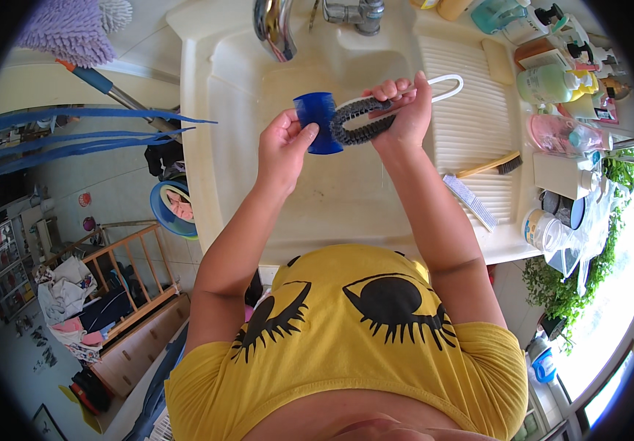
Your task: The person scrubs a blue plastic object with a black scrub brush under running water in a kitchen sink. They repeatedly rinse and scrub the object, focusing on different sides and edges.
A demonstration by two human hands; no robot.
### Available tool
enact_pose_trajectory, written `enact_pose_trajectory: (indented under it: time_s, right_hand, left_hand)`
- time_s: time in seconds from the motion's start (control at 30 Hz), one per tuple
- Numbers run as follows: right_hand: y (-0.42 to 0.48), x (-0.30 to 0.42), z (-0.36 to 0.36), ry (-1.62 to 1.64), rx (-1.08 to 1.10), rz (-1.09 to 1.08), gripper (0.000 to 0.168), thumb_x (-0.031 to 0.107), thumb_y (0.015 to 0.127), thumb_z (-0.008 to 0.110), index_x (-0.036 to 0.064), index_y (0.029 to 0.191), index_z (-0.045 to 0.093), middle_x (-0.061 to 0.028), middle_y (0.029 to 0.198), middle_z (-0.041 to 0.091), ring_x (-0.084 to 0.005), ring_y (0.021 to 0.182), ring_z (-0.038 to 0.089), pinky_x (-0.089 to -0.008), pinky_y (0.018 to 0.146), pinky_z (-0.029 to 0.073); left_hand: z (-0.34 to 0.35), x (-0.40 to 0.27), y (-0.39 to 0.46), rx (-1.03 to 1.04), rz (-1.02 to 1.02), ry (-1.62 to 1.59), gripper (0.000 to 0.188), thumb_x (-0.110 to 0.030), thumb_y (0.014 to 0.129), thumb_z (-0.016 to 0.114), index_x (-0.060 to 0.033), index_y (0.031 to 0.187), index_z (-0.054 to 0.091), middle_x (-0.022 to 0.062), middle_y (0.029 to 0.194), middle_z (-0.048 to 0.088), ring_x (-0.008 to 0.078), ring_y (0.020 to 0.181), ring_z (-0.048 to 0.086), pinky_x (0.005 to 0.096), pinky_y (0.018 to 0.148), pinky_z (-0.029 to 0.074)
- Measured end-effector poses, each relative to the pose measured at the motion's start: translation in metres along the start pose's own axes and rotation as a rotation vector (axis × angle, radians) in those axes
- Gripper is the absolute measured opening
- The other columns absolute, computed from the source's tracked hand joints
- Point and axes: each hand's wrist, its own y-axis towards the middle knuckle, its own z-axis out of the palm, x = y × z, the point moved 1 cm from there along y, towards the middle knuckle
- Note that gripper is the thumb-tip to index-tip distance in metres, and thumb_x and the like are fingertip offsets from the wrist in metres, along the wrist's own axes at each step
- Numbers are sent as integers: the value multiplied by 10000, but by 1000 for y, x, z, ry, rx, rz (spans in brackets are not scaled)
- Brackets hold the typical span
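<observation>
My left hand (286, 146) pinches a blue double-sided fine-toothed comb (320, 122) by its near left part. Beside it, my right hand (405, 113) grips a looped brush (361, 122) with dark bristles and a white handle that sticks out to the right. The brush's bristles meet or overlap the comb's right edge. Both are held above the basin of a cream sink (317, 204). On the ribbed drainboard at the right lie a wooden-handled brush (485, 165) with dark bristles and a pale comb (468, 201).
A chrome faucet (275, 30) hangs over the basin's far side, with a tap valve (356, 15) beside it. Bottles, including a green one (546, 84), and a plastic jar (542, 229) line the right edge. Blue straps (102, 112) reach in from the left, above a blue basin (165, 218).
</observation>
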Motion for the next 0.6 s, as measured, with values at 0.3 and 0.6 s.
enact_pose_trajectory:
  time_s: [0.3, 0.6]
  right_hand:
    - [16, -20, -5, -33, -50, 19, 355, 381, 893, 476, 88, 711, 390, -58, 603, 428, -194, 561, 444, -406, 655, 468]
    - [25, -30, -7, -41, -80, 73, 338, 375, 879, 487, 97, 711, 394, -49, 603, 421, -205, 576, 447, -417, 682, 452]
  left_hand:
    - [-15, 24, 6, -22, -66, -85, 203, 31, 875, 518, 4, 1076, 542, 55, 967, 633, 92, 856, 585, 245, 793, 483]
    - [-27, 33, 7, -29, -51, -69, 201, 13, 891, 510, -7, 1089, 534, 47, 963, 625, 96, 855, 585, 262, 793, 492]
